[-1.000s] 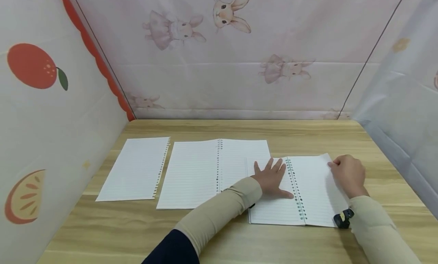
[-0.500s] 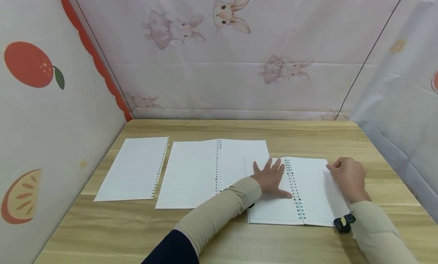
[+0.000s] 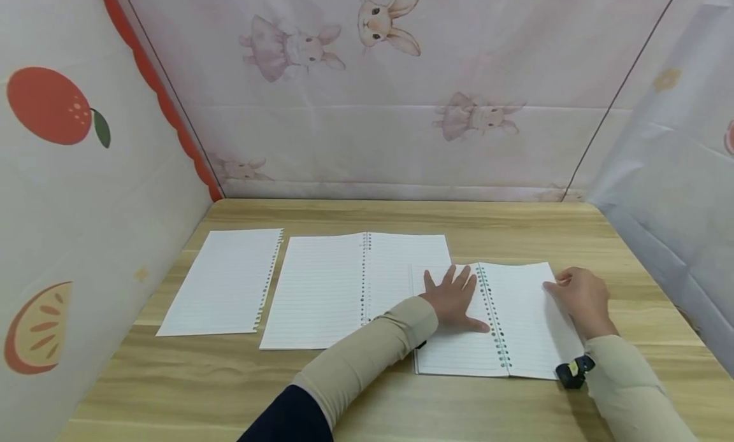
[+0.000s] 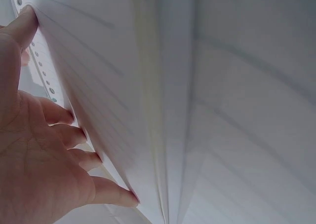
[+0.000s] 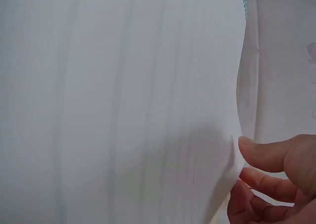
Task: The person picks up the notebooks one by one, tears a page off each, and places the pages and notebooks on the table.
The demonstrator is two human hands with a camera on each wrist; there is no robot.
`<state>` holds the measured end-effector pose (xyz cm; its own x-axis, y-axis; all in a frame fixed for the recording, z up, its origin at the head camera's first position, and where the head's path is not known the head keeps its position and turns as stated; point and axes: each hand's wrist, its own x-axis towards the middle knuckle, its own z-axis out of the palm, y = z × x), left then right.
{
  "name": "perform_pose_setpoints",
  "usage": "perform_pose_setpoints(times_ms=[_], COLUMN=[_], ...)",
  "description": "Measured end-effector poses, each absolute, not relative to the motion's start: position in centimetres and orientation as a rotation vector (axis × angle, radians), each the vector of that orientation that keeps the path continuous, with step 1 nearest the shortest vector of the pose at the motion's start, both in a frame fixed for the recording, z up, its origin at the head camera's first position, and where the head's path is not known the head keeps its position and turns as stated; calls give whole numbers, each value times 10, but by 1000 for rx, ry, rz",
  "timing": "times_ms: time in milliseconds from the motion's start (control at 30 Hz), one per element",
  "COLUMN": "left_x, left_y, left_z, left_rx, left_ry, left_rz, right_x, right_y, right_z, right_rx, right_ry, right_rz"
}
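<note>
An open lined notebook (image 3: 530, 327) with a green ring binding lies at the right of the table. My left hand (image 3: 453, 302) rests on its left page with fingers spread; the left wrist view shows the spread fingers (image 4: 61, 135) touching the paper. At the right page's outer edge, near the upper corner, my right hand (image 3: 585, 299) pinches the paper. In the right wrist view the thumb and fingertips of that hand (image 5: 276, 179) meet at the edge of the lined page (image 5: 148, 86).
A second open notebook (image 3: 327, 289) lies in the middle, partly under the left forearm and the right-hand notebook's edge. A loose sheet (image 3: 223, 283) with a torn perforated edge lies at the left of the wooden table (image 3: 189, 391). Printed cloth walls (image 3: 355, 136) surround the table.
My right hand has shifted slightly down along the page's edge. The lifted upper corner of the right page has come down flatter. My left hand has stayed in place.
</note>
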<state>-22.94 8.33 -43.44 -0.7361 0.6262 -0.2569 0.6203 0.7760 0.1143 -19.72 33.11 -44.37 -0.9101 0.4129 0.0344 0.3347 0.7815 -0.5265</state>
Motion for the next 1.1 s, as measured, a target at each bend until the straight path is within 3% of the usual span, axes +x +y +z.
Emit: perform_pose_setpoints(times_ms=[900, 1100], left_x=[-238, -236], left_y=[86, 85], left_z=[-447, -445], left_rx=[979, 984], left_ry=[2683, 2680], left_rz=[0, 14], right_x=[-194, -196], right_y=[321, 326], right_z=[-434, -437], right_rx=[-335, -481], right_ry=[-2733, -2812], right_rz=[508, 875])
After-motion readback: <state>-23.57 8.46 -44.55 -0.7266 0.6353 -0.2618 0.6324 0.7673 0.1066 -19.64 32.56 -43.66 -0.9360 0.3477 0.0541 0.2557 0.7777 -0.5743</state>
